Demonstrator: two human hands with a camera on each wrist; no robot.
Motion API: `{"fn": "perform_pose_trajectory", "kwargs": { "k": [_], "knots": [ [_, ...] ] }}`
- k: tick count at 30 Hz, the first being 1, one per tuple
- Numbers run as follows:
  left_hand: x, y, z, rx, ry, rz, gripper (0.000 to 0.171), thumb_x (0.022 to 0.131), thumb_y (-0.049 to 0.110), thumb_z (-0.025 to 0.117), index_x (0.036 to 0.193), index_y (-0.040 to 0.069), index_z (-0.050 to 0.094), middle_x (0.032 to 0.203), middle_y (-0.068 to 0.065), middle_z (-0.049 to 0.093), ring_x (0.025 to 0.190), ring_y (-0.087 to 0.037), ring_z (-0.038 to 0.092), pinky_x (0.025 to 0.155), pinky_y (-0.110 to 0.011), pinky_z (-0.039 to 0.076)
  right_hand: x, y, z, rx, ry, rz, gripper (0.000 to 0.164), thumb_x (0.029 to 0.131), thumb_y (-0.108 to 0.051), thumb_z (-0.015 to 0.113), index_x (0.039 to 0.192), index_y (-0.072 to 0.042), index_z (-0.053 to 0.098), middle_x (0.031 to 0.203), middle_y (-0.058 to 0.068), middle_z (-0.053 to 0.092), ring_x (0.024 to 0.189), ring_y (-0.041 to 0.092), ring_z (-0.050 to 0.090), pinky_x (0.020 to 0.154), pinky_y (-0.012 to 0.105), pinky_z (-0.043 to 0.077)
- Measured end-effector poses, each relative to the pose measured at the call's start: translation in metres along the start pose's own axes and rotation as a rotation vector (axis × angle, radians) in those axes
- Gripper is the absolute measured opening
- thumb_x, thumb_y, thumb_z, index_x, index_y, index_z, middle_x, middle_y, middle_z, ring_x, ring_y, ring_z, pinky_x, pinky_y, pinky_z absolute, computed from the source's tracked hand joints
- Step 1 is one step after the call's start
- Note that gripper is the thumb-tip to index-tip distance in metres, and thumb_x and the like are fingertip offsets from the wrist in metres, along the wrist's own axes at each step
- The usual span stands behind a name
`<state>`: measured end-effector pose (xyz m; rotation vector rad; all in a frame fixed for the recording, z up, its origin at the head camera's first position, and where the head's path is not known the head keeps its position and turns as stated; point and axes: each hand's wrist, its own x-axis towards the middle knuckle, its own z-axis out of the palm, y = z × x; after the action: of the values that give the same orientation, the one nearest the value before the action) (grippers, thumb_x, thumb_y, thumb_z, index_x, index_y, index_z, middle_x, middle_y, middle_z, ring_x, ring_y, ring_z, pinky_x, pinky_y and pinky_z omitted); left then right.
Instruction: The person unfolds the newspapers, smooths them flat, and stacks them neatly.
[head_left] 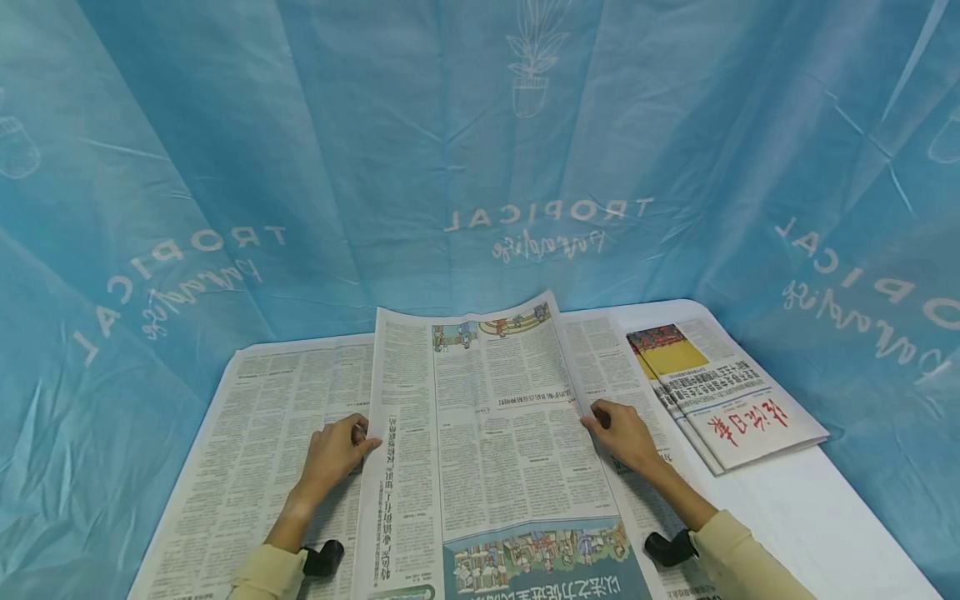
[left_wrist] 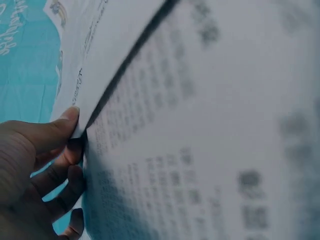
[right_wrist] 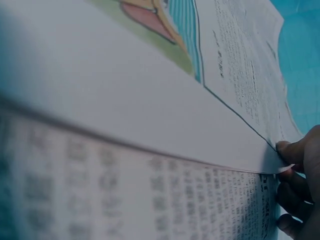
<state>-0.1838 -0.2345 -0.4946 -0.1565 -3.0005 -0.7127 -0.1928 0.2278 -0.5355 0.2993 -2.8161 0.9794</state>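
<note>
I saw the left hand [head_left: 333, 450] and right hand [head_left: 624, 433] pinch a newspaper sheet [head_left: 495, 458] at opposite edges (folded papers [head_left: 723, 396] lay to its right).

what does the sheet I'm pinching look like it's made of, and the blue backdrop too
The sheet looks like thin, matte newsprint: it carries dense printed columns and its far edge bends softly. The backdrop could be thin fabric or plastic sheeting with a slight sheen; its creases and hanging folds leave either possible.
</note>
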Motion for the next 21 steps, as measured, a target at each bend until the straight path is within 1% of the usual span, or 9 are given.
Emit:
{"fn": "perform_pose_trajectory", "kwargs": {
  "k": [4,5,8,10,13,16,17,18,21],
  "knots": [
    [0.000,0.003,0.000,-0.028,0.001,-0.038,0.031,0.083,0.023,0.078,0.099,0.000,0.065,0.065,0.001,0.059,0.053,-0.011,0.049,0.057,-0.032,0.038,0.000,0.000,-0.001,0.030,0.007,0.015,0.018,0.091,-0.024,0.070,0.079,-0.013,0.062,0.057,-0.005,0.048,0.047,0.008,0.036,0.046,0.025,0.031],
    [0.000,0.004,0.000,-0.041,0.001,-0.051,0.031,0.083,0.023,0.078,0.099,0.000,0.065,0.065,0.000,0.059,0.052,-0.011,0.049,0.055,-0.031,0.038,-0.001,0.000,-0.002,0.045,0.008,0.018,0.018,0.091,-0.024,0.070,0.080,-0.013,0.063,0.058,-0.005,0.050,0.048,0.007,0.038,0.047,0.024,0.032],
    [0.000,0.006,0.000,-0.083,-0.010,-0.092,0.033,0.082,0.021,0.078,0.102,-0.002,0.063,0.066,-0.002,0.062,0.051,-0.012,0.051,0.049,-0.029,0.038,-0.002,-0.001,-0.004,0.119,0.001,0.029,0.019,0.092,-0.024,0.069,0.082,-0.008,0.067,0.060,-0.002,0.056,0.049,0.006,0.041,0.050,0.024,0.035],
    [0.000,0.007,-0.001,-0.102,-0.018,-0.116,0.037,0.082,0.021,0.078,0.105,-0.003,0.061,0.067,-0.003,0.064,0.051,-0.012,0.052,0.048,-0.029,0.038,-0.004,-0.001,-0.007,0.187,-0.019,0.049,0.022,0.092,-0.024,0.069,0.088,-0.003,0.069,0.066,0.001,0.062,0.053,0.004,0.046,0.052,0.025,0.039],
    [0.000,0.008,-0.002,-0.124,-0.020,-0.138,0.045,0.082,0.019,0.079,0.111,-0.005,0.053,0.070,-0.007,0.067,0.051,-0.013,0.054,0.047,-0.029,0.039,-0.006,-0.002,-0.013,0.329,-0.089,0.131,0.029,0.093,-0.024,0.068,0.096,0.004,0.068,0.065,0.006,0.064,0.046,0.004,0.044,0.047,0.025,0.039],
    [-0.001,0.008,-0.002,-0.133,-0.018,-0.143,0.048,0.082,0.018,0.079,0.111,-0.005,0.048,0.073,-0.009,0.068,0.051,-0.014,0.055,0.047,-0.030,0.039,-0.009,0.000,-0.019,0.468,-0.183,0.214,0.035,0.095,-0.024,0.065,0.105,0.009,0.066,0.061,0.007,0.064,0.038,0.005,0.040,0.040,0.025,0.037],
    [-0.001,0.008,-0.002,-0.130,-0.020,-0.141,0.046,0.082,0.018,0.079,0.108,-0.004,0.048,0.072,-0.009,0.067,0.051,-0.014,0.054,0.047,-0.030,0.039,-0.010,0.001,-0.021,0.509,-0.216,0.249,0.036,0.095,-0.025,0.065,0.107,0.008,0.066,0.058,0.006,0.062,0.035,0.006,0.038,0.038,0.025,0.034],
    [-0.001,0.007,-0.002,-0.127,-0.023,-0.139,0.042,0.083,0.018,0.079,0.105,-0.002,0.049,0.072,-0.008,0.065,0.052,-0.014,0.053,0.047,-0.030,0.038,-0.011,0.002,-0.023,0.542,-0.252,0.268,0.037,0.095,-0.026,0.065,0.108,0.008,0.066,0.057,0.005,0.062,0.034,0.006,0.039,0.037,0.024,0.034],
    [-0.001,0.007,0.000,-0.111,-0.024,-0.123,0.030,0.084,0.019,0.077,0.091,0.003,0.054,0.068,-0.004,0.059,0.052,-0.014,0.047,0.049,-0.029,0.035,-0.013,0.006,-0.027,0.608,-0.360,0.288,0.033,0.094,-0.027,0.066,0.102,0.005,0.068,0.054,0.001,0.061,0.035,0.007,0.040,0.037,0.022,0.030]
  ]
}}
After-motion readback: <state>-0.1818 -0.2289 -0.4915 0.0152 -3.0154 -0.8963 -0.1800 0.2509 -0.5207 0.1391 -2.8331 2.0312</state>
